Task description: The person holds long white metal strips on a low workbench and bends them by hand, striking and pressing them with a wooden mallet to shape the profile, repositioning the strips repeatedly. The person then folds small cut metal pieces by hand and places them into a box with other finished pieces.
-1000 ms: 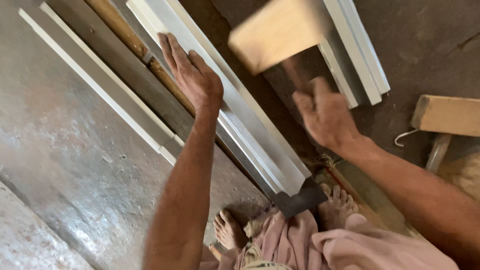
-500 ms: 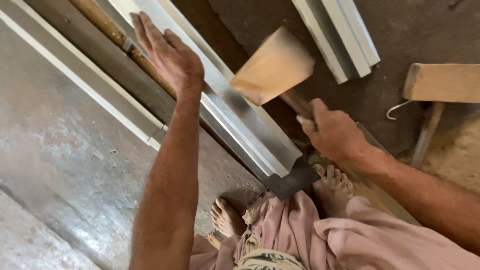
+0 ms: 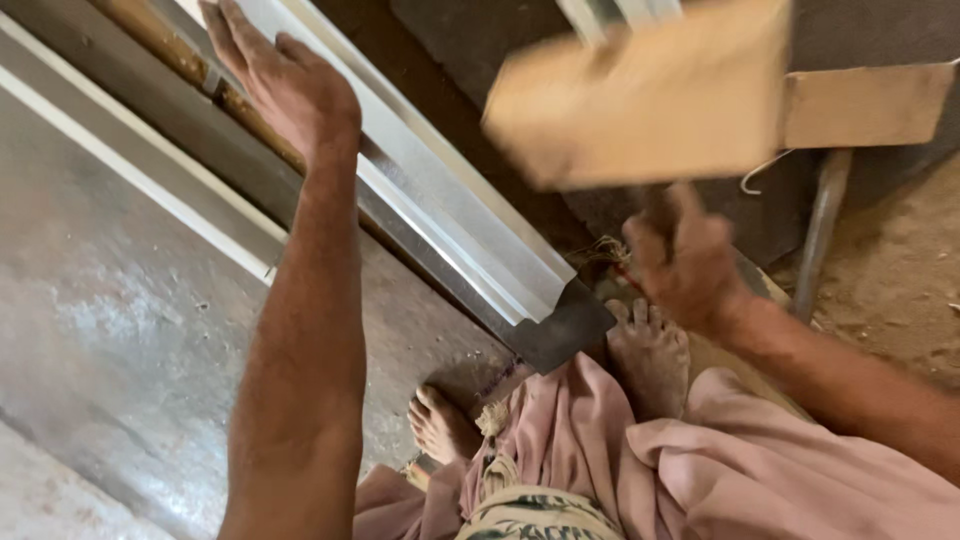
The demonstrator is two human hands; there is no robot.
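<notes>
- The left hand (image 3: 285,85) is pressing flat, fingers spread wide, on a long folded sheet-metal strip (image 3: 450,225) that is lying on a dark steel beam (image 3: 560,335).
- The right hand (image 3: 685,260) is gripping the handle of a wooden mallet (image 3: 640,95), fingers closed around it; the head is blurring above the strip.
- Two bare feet (image 3: 650,350) are resting just beside the strip's near end.
- A blow could be landing off line, since the mallet is swinging fast: it might dent the fold or glance toward the steadying hand.
- The strip could be sliding if the flat palm is holding too lightly, and its sharp end is sitting close to the toes.
</notes>
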